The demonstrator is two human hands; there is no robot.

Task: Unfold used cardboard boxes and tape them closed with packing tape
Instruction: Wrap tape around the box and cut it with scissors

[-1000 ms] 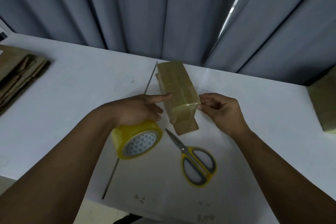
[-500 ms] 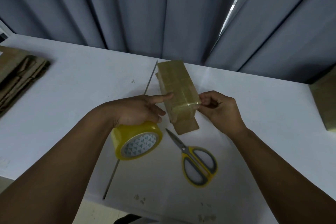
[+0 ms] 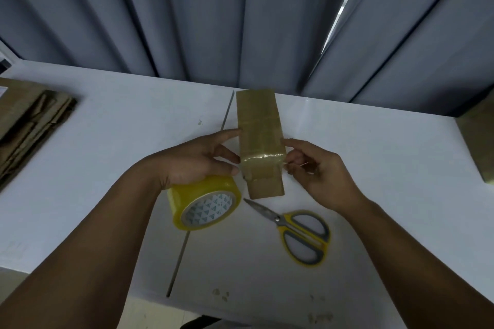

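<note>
The cardboard box (image 3: 260, 136) sits mid-bench (image 3: 133, 128), banded in shiny tape, short end towards us. The left hand (image 3: 195, 157) is at its left side, forefinger stretched out to touch the wall while the other fingers clutch the yellow tape roll (image 3: 197, 200) just beside the box's near-left corner. The right hand (image 3: 320, 171) is curled in at the box's right edge, fingertips on the tape band; I can't tell whether it's pinching anything. The scissors (image 3: 299, 235) lie just nearer than the box.
</note>
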